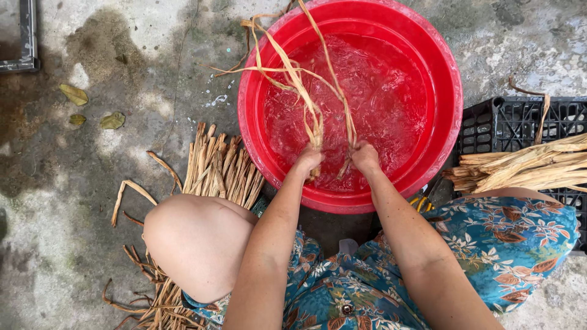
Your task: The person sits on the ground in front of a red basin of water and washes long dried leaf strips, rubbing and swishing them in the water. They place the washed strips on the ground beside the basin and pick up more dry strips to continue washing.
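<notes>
Gripping wet fibre strips (309, 98) over red basin (440, 73), both fists' grip clamped, fingertips hidden.

Head view, steeply downward, close

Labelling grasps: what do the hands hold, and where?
Both the left hand and right hand grip tan fibre strips near their lower ends, over the red basin.
</notes>
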